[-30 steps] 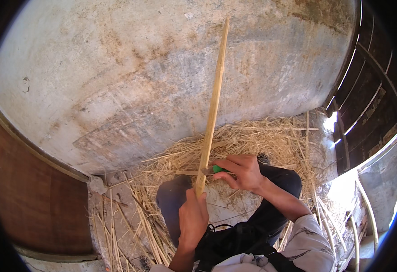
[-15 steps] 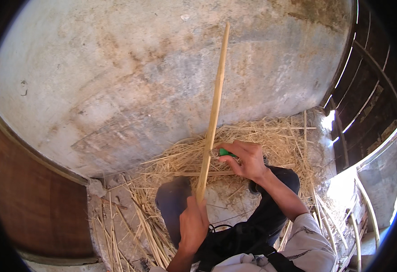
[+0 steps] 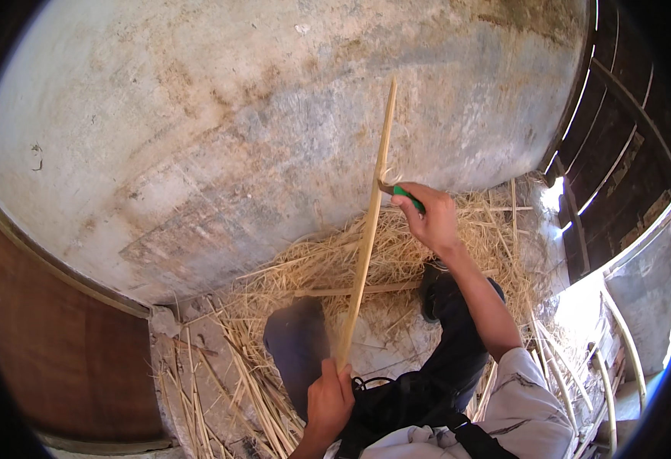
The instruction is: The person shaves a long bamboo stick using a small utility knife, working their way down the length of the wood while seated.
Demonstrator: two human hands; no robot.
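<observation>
My left hand [image 3: 330, 399], low in the view, is closed round the near end of a long, pale bamboo strip [image 3: 366, 249]. The strip slants upward and away from me, narrowing to a point against the wall behind it. In my right hand [image 3: 433, 218] is a small knife [image 3: 409, 196] with a green handle, gripped with bent fingers. Its short dark blade meets the right edge of the strip, above the middle of its length. A thin curl of shaving [image 3: 392, 175] stands up at the blade.
Shavings and fibres [image 3: 320, 264] lie heaped along the foot of a stained concrete wall [image 3: 236, 153]. Long thin strips [image 3: 251, 382] are spread on the floor at my left. A brown wooden panel [image 3: 52, 329] stands at far left, dark slatted boards [image 3: 611, 138] at right.
My right hand with the knife has moved farther away along the strip. My left hand has drawn the strip lower, toward me. A shaving now curls at the blade.
</observation>
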